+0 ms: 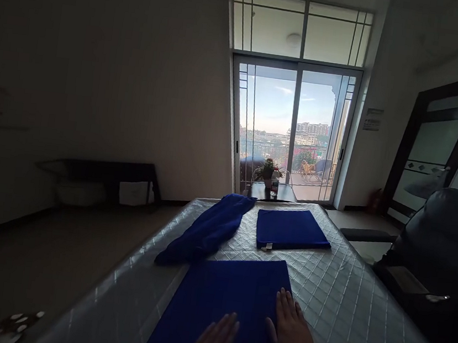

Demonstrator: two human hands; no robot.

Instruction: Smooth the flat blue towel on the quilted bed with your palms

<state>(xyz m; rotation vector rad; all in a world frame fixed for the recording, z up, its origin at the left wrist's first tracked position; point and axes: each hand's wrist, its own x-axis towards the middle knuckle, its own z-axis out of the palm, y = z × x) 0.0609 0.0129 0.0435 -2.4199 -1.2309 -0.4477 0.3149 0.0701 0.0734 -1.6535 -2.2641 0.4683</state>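
Note:
A flat blue cloth [235,289] lies smooth near me on the table, its far edge straight. My left hand [212,342] rests flat on its lower middle, fingers together and stretched out. On the cloth's right edge lies my right hand [291,329], palm down, thumb apart from the straight fingers. Farther back at the right is a neatly folded blue cloth [292,229] with a small white tag at its near corner. A loose, crumpled blue cloth [211,230] stretches along the left side, its near end meeting the flat cloth's far left corner.
A silvery quilted cover [347,297] spreads over the table. Beyond it stands a small table [258,189] with a potted plant [269,169] and a bottle [274,186], before glass sliding doors [266,104]. A dark leather chair [445,248] is at the right, a dark bench [108,170] at the left wall.

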